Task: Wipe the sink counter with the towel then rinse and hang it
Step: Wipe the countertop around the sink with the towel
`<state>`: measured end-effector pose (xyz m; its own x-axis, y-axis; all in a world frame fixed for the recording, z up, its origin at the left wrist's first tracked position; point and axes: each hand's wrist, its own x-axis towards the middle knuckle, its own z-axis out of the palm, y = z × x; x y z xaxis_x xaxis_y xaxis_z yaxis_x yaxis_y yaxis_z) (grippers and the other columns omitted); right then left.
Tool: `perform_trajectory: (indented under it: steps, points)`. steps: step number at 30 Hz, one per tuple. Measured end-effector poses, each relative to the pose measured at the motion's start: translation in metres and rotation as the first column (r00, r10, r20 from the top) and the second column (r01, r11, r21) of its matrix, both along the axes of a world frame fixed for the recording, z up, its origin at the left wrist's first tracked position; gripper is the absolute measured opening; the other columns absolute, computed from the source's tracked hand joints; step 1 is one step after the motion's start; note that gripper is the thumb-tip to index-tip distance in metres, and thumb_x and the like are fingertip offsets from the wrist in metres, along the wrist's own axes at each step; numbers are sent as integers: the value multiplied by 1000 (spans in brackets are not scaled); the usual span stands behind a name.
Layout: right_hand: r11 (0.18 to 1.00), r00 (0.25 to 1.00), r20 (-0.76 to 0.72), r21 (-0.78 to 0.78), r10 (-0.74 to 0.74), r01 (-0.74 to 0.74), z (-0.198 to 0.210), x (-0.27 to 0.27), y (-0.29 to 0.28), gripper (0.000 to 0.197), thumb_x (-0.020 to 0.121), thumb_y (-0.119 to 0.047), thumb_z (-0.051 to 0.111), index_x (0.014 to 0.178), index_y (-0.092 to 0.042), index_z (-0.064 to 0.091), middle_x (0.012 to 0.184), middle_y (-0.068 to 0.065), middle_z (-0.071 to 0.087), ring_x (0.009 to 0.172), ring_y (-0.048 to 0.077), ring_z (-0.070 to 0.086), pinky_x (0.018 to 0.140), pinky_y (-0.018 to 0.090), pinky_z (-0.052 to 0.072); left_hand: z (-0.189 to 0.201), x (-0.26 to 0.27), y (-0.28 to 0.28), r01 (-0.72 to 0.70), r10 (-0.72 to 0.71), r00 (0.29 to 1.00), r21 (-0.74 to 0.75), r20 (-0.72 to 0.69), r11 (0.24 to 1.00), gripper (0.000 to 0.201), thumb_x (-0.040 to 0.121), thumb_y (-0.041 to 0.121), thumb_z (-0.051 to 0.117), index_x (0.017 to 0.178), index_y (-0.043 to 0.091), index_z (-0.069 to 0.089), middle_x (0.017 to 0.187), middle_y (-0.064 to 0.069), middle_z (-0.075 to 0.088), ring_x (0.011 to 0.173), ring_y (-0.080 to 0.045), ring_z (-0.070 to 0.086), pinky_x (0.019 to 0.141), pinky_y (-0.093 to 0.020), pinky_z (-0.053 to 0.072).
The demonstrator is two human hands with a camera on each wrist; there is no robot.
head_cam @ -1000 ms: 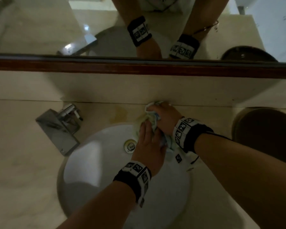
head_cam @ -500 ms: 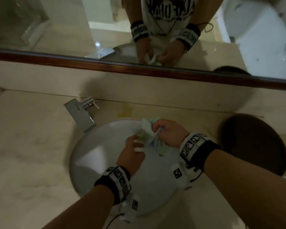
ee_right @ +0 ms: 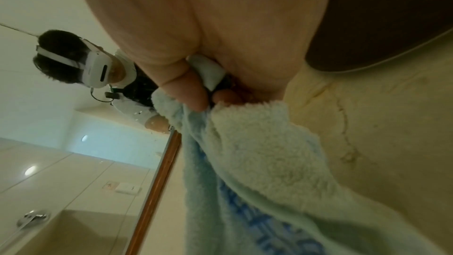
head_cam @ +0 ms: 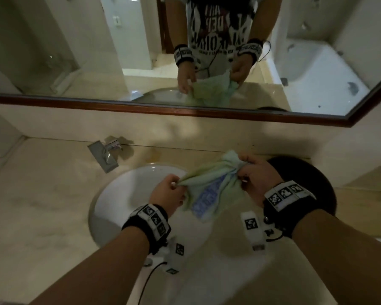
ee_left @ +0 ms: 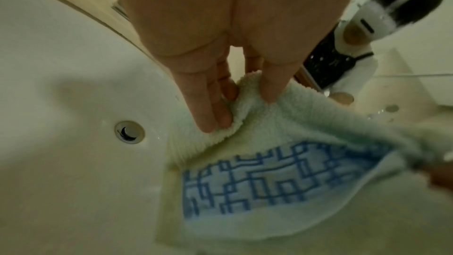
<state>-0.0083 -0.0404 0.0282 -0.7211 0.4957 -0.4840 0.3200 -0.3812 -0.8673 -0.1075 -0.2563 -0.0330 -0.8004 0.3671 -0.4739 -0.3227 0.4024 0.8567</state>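
Stretching the towel (head_cam: 209,186) out over the sink (head_cam: 119,194), left hand (head_cam: 166,195) and right hand (head_cam: 259,178) each pinching an end, probably so it opens flat and any drips land in the basin, not the counter (head_cam: 42,205).

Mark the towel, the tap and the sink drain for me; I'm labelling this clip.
towel (head_cam: 209,194), head view, on the blue patterned band.
tap (head_cam: 105,158), head view, on the flat metal spout.
sink drain (ee_left: 129,132), left wrist view, on the metal ring's centre.
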Motion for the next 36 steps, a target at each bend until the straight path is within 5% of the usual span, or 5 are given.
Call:
perform_trajectory:
  steps: [14, 19, 24, 31, 36]
  points:
    - [969, 977, 48, -121, -209, 214, -5, 30, -16, 40, 88, 13, 46, 106, -17, 65, 104, 15, 66, 90, 30, 63, 76, 41, 56, 51, 2, 13, -73, 87, 965, 63, -248, 995, 11, 84, 21, 71, 87, 28, 62, 80, -4, 69, 76, -26, 67, 76, -52, 61]
    - [949, 946, 80, -4, -313, 315, -13, -4, 21, 32, 92, 5, 50, 117, -12, 62, 101, 16, 62, 78, 27, 58, 68, 37, 56, 46, -28, 54, 192, -157, 903, 48, -400, 980, 41, 97, 22, 63, 134, 38, 55, 135, 4, 60, 120, -13, 60, 101, -32, 50]
    - [794, 801, 596, 516, -63, -321, -55, -26, 38, 61, 89, -26, 60, 148, -26, 41, 143, 16, 49, 129, 36, 48, 107, 44, 41, -18, -53, 75, 513, -634, 687, -382, -354, 769, 45, 104, 33, 49, 149, 29, 43, 157, 0, 38, 142, -24, 40, 116, -37, 34]
    - [819, 681, 730, 428, -63, -383, -113, -57, 48, 73, 91, -53, 52, 154, -45, 15, 162, 3, 0, 133, 40, 42, 98, 40, 48, -70, -94, 125, 600, -914, 227, -691, -336, 403, 63, 101, 43, 48, 151, 58, 11, 166, 10, -16, 153, -29, -15, 123, -59, 4]
    - [741, 597, 796, 462, -104, -487, -137, -95, 53, 92, 73, -87, 36, 152, -48, 10, 158, 17, 24, 138, 40, 35, 111, 47, 37, -99, -117, 139, 541, -964, 119, -798, -238, 264, 65, 96, 66, 42, 151, 59, 8, 164, 4, -26, 150, -32, -24, 114, -70, -11]
